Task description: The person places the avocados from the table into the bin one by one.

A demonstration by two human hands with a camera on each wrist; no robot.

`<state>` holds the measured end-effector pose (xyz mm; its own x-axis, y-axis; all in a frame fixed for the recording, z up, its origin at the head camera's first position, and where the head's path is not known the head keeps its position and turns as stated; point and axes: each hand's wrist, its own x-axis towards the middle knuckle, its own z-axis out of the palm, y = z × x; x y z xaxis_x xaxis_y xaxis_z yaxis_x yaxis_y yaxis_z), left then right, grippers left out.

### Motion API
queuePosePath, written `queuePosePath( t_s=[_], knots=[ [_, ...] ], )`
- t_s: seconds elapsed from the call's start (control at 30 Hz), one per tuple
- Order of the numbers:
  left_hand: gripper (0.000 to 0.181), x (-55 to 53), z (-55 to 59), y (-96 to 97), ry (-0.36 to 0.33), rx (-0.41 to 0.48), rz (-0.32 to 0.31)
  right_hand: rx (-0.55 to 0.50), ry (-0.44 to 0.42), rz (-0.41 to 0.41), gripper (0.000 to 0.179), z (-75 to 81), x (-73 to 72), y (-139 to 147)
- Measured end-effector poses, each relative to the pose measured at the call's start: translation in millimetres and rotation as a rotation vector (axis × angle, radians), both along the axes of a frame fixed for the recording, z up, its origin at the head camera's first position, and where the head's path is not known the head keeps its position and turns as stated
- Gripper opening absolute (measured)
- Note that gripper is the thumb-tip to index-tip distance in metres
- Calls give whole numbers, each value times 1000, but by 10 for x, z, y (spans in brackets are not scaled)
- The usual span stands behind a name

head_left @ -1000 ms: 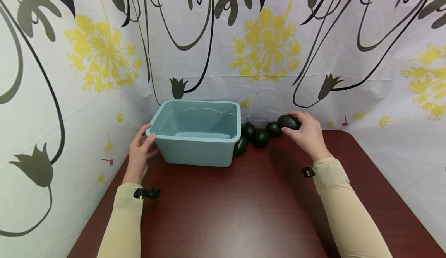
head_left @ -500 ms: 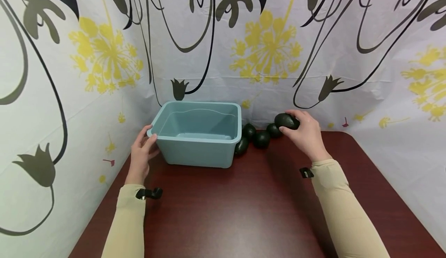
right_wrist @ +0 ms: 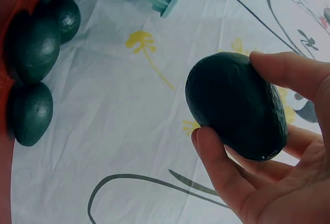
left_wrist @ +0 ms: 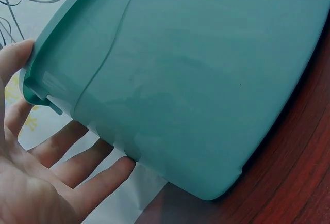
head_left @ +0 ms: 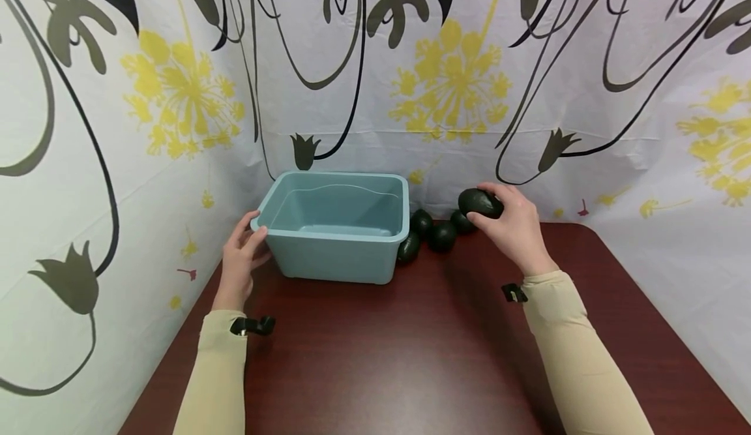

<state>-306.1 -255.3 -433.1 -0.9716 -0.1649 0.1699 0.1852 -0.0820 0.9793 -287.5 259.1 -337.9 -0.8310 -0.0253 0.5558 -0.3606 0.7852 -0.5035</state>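
Altogether: five avocados [head_left: 480, 203], one bin [head_left: 328, 259], one desk [head_left: 369, 350]

Avocados, dark green, five. One is held up over the far edge of the desk; in the right wrist view it shows apart from the rest. Four lie on the desk along its far edge, to the right of the bin: a first [head_left: 409, 248] just beside the bin's right wall, a second [head_left: 422, 222] behind it, a third [head_left: 442, 236] next along, and a fourth [head_left: 462, 222] towards the far right corner, partly hidden from the head view by the held one.

Bin, blue-green, rectangular, one. Upright near the far left corner of the desk.

Hands, two. Right hand [head_left: 514, 227]: pinching one avocado between thumb and fingers. Left hand [head_left: 237, 264]: thumb and forefinger pinching the rim [head_left: 259, 229] at the bin's near left corner, the other three fingers spread apart beside the left wall.

Sleeves [head_left: 217, 373], pale yellow, two. Black wrist devices [head_left: 252, 326], two, one per arm.

Cloth [head_left: 364, 109], white, printed with grey stems and yellow flowers, hanging behind the desk and at both sides.
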Motion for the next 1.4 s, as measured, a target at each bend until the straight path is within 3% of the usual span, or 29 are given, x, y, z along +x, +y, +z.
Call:
queuePosePath(
  t_s=[1.4],
  knots=[
    [55,-62,-67,-29,-13,-4,-2,-28,111,113,56,259,142,-463]
  ],
)
